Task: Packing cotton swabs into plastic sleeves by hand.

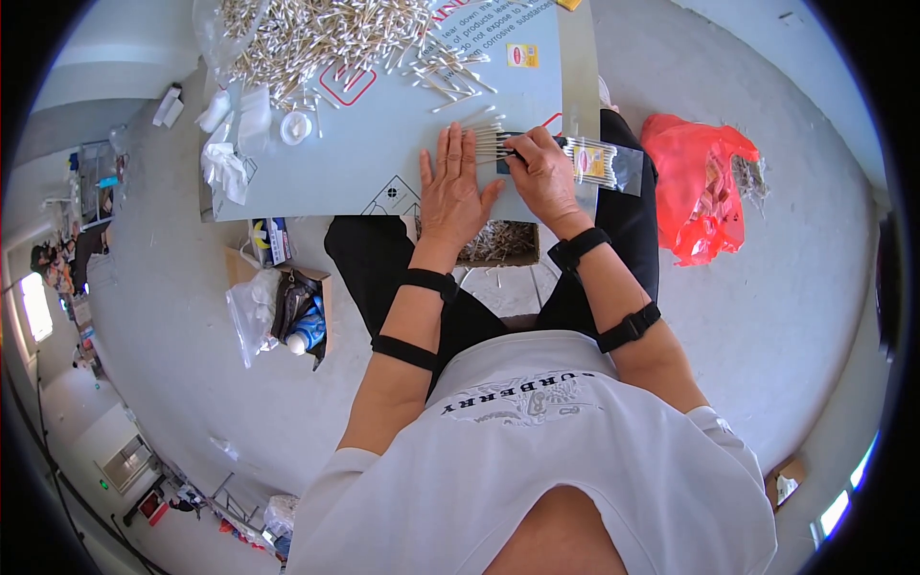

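My left hand point(452, 187) lies flat at the near edge of the grey printed board point(316, 187), fingers stretched out beside a row of cotton swabs point(487, 144). To its right my right hand point(544, 182) is closed, fingers bent down at the right ends of that row. A dark flat piece shows around its fingertips; what the fingers grip is hidden. Just right of these fingers lies a clear plastic bag point(628, 171) with swabs inside and a yellow label point(588, 161). Farther off, a large heap of loose swabs point(326, 38) covers the board's far left.
A small yellow packet label point(522, 55) lies on the board. At its left are a white roll point(295, 126) and crumpled white tissue point(225, 172). Below the near edge stands a box of swabs point(500, 244). A red plastic bag point(685, 192) and a cardboard box point(321, 287) sit on the floor.
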{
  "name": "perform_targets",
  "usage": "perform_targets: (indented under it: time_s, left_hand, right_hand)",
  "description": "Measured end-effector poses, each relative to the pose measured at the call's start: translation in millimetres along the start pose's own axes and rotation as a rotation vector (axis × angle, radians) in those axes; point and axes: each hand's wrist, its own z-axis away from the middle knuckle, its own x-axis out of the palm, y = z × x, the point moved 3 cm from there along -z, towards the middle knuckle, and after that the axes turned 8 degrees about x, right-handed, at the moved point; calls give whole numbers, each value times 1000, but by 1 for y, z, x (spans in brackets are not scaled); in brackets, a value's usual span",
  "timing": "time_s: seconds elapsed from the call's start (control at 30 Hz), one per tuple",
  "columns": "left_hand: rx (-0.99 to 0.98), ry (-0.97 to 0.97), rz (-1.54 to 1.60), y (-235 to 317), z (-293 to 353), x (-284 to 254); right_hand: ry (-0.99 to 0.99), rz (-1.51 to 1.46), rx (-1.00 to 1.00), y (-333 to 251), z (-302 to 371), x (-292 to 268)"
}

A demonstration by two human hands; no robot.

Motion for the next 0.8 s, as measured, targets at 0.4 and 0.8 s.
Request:
perform_targets:
  time_s: [0.4,0.8]
  left_hand:
    - [10,18,2,1,0,-1]
    - [4,20,-1,1,-1,1]
  right_hand:
    - [-10,31,-19,3,2,1]
    - [4,17,3,-1,0,1]
